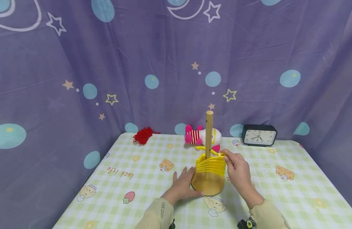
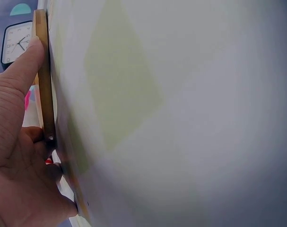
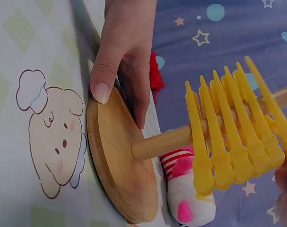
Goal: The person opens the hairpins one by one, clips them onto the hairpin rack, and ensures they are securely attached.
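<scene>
A wooden stand has a round base (image 1: 208,187) and an upright post (image 1: 209,128). Several yellow plastic forked pieces (image 3: 221,142) are stacked around the post, their thin prongs on one side and rounded ends on the other. My left hand (image 1: 182,187) grips the base at its left and front rim, thumb (image 3: 103,85) on the front edge. With thumb and fingertips, my right hand (image 1: 238,168) pinches the topmost yellow forked piece (image 3: 259,82) by its right end. That piece lies tilted at a different angle from the others, close above the stack.
Behind the stand lies a plush toy (image 1: 194,136) in pink, white and red stripes. A black alarm clock (image 1: 259,135) stands at the back right. Red yarn (image 1: 143,135) lies at the back left. A checked cloth (image 1: 107,197) covers the table, and a purple curtain (image 1: 170,108) hangs behind.
</scene>
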Demonstrator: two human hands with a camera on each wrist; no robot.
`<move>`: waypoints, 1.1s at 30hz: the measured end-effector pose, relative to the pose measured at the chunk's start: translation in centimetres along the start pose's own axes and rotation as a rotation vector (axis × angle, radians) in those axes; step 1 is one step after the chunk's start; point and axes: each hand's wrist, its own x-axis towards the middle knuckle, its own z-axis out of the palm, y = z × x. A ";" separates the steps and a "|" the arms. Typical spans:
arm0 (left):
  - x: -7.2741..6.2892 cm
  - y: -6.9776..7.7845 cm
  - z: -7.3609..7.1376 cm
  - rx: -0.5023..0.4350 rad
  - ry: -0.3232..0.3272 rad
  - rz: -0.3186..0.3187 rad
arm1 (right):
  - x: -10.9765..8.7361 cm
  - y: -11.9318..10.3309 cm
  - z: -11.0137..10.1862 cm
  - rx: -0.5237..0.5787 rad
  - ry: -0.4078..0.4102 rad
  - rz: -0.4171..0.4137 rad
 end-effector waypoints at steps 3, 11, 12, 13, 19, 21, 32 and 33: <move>0.0 0.0 0.0 -0.005 0.001 0.007 | -0.2 -0.1 -0.3 0.001 -0.079 -0.003; 0.1 0.2 -0.1 -0.002 0.004 0.007 | -0.9 0.8 -2.4 0.064 -0.180 0.069; 0.1 0.3 -0.1 -0.005 0.003 0.006 | -1.0 1.0 -2.7 0.065 -0.175 0.088; 0.1 0.3 -0.1 -0.004 0.003 0.004 | -1.2 1.2 -2.9 0.062 -0.170 0.103; 0.1 0.1 -0.1 0.007 0.001 -0.002 | -2.4 2.8 -3.9 -0.002 -0.162 0.129; 0.2 0.1 -0.1 0.009 0.002 0.000 | -2.7 3.4 -4.2 -0.025 -0.171 0.139; 0.0 -0.6 -0.5 -0.032 0.024 0.036 | -3.7 6.2 -5.2 -0.403 -0.218 -0.016; -0.1 -0.8 -0.6 -0.039 0.033 0.044 | -3.7 6.5 -5.2 -0.422 -0.228 -0.040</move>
